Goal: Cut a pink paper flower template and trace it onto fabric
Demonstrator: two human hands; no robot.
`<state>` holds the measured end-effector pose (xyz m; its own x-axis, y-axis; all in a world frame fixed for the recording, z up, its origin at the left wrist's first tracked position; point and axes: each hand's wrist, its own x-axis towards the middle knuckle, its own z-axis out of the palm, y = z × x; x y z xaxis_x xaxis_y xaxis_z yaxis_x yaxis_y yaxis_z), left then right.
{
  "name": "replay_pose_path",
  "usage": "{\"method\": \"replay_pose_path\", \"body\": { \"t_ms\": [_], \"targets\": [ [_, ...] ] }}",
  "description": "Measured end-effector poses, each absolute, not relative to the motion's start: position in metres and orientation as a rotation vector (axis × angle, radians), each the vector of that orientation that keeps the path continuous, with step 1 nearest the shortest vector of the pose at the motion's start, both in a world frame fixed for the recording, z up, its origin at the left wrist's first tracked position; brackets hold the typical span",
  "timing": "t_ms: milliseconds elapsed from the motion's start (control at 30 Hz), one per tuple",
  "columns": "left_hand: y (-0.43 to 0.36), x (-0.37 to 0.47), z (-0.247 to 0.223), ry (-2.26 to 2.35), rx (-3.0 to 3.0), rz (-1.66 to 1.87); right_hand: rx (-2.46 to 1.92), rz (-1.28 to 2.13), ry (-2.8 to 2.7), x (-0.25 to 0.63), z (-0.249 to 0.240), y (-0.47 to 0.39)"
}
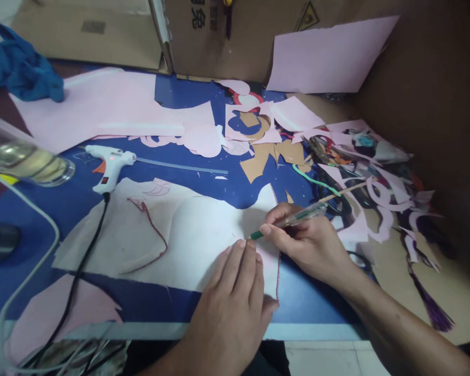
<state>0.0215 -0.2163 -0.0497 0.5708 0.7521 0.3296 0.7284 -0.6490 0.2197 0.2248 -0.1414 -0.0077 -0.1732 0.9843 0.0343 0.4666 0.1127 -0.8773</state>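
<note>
The pen (pixel 293 219) is slim, with a clear barrel and green ends — its tip rests on the pale pink sheet (pixel 203 235) just above the left fingertips. The right hand (pixel 309 243) pinches it between thumb and forefinger, the barrel slanting up to the right. The left hand (pixel 235 297) lies flat with fingers together, pressing the sheet onto the blue table (pixel 309 303). The sheet is irregularly cut, with a dark red line along part of its edge. At far left a clear glass jar (pixel 27 162) lies tilted — yellowish liquid shows inside. A white glue gun (pixel 109 162) rests beside it, near pink offcuts (pixel 360 198).
</note>
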Motion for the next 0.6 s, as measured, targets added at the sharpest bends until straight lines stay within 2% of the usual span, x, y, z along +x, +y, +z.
{"method": "replay_pose_path", "body": {
  "t_ms": [600],
  "targets": [
    [-0.2152, 0.0231, -0.0504, 1.304, 2.739, 0.659, -1.423, 0.946, -1.73, 0.2194, -0.0106, -0.1403]
  ]
}}
